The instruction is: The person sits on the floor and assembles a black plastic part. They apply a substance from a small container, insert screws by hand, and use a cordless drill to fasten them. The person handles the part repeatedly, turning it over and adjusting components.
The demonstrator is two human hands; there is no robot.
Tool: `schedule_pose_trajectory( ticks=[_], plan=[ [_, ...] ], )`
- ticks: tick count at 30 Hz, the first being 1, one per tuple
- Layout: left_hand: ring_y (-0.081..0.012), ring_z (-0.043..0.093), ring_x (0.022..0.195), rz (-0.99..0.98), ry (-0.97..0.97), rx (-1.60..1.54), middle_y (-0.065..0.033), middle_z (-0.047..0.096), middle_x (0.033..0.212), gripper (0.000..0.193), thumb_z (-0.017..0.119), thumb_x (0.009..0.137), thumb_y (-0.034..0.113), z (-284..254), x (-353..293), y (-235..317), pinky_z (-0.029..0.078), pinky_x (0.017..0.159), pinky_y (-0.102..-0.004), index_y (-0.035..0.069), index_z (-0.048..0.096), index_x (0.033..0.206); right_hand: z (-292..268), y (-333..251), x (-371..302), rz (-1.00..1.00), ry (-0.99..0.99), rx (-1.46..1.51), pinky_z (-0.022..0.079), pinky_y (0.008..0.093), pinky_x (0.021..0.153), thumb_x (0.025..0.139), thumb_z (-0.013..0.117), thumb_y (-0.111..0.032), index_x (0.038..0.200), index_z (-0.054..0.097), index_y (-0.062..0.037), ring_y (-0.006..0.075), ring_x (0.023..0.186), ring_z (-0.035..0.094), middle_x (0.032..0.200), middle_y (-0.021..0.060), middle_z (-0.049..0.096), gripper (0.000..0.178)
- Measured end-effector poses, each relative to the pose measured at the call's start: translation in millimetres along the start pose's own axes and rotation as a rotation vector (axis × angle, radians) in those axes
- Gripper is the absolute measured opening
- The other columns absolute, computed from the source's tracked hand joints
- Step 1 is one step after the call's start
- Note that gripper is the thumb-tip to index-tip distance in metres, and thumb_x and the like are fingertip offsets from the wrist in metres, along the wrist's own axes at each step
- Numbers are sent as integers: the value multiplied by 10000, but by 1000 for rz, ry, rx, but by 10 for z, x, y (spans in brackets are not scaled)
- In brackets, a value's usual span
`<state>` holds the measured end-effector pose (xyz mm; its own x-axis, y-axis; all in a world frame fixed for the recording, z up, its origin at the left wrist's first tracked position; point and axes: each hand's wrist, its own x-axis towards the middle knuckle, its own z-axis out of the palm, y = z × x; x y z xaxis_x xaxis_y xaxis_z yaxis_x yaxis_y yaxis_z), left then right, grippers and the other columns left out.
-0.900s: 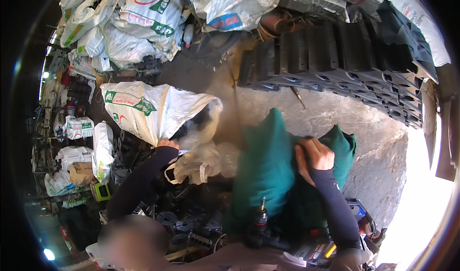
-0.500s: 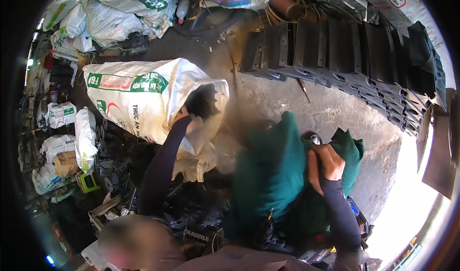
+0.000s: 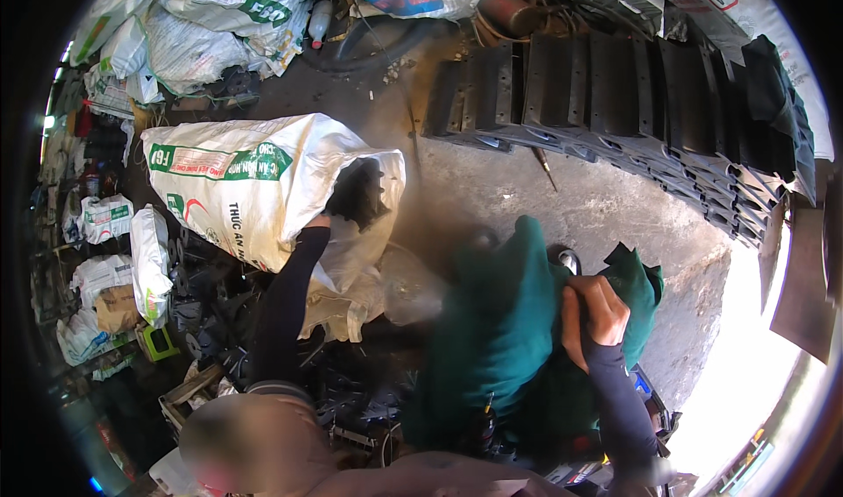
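A white woven sack (image 3: 219, 176) with green and red print lies on its side at the left, its mouth turned to the right. Dark, jagged pieces (image 3: 362, 194) show inside that mouth. My left hand (image 3: 318, 222) reaches into the sack, and its fingers are hidden. Over my green-clothed legs (image 3: 492, 304), my right hand (image 3: 601, 308) is closed, its fingers curled. Whatever it may hold is hidden. A small shiny rounded thing (image 3: 569, 260) shows just beyond its knuckles. Beside the sack's mouth lies a crumpled clear plastic bag (image 3: 411, 286).
Black curved metal parts (image 3: 558, 80) stand in a long row at the far right. On the concrete floor lies a thin pointed tool (image 3: 545, 169). Full white sacks (image 3: 206, 45) are piled at the far left. Many dark loose parts (image 3: 360, 383) lie near my left forearm.
My left hand has gone deeper into the sack, so less of it shows. The whole view has shifted slightly; my right hand keeps its closed pose.
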<state>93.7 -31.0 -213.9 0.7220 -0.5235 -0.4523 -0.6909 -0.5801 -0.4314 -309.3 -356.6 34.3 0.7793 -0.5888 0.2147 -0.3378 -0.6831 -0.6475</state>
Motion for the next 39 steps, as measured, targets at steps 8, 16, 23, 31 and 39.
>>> schedule_pose_trajectory(
  ticks=[8,16,23,31,39],
  plan=[
    [-360,604,869,531,489,-746,-148,602,936,259,663,698,-16,-2047,-819,267,507,737,-432,31,614,948,73,-208,614,71,-155,195,502,337,748,794,686,-71,1030,611,-12,289,784,634,900,144,647,255],
    [-216,640,863,735,549,-1342,-121,659,951,303,733,782,62,-3292,-986,827,503,758,-301,16,657,1072,306,-64,1466,-219,-503,-162,270,501,1085,725,754,-232,1011,606,-64,322,931,623,879,144,660,363],
    [-240,555,1156,480,406,-1449,-122,588,1226,438,721,799,69,-1035,284,1006,457,956,-354,65,556,1205,203,82,1207,116,-255,-163,489,444,699,793,713,-252,915,550,-31,389,792,631,845,193,654,300],
    [-332,633,1004,-268,-131,-403,-165,622,1069,343,645,806,154,866,457,1374,517,816,-453,99,540,1129,151,349,1315,774,-269,469,469,294,741,853,694,-285,1176,511,88,157,824,598,848,106,633,526],
    [-329,666,819,23,181,-668,-176,642,802,136,616,848,151,-321,200,1000,509,689,-421,30,582,901,-19,349,1338,697,-180,630,437,252,795,893,665,-258,1229,485,73,128,886,577,909,75,619,504]
  ],
)
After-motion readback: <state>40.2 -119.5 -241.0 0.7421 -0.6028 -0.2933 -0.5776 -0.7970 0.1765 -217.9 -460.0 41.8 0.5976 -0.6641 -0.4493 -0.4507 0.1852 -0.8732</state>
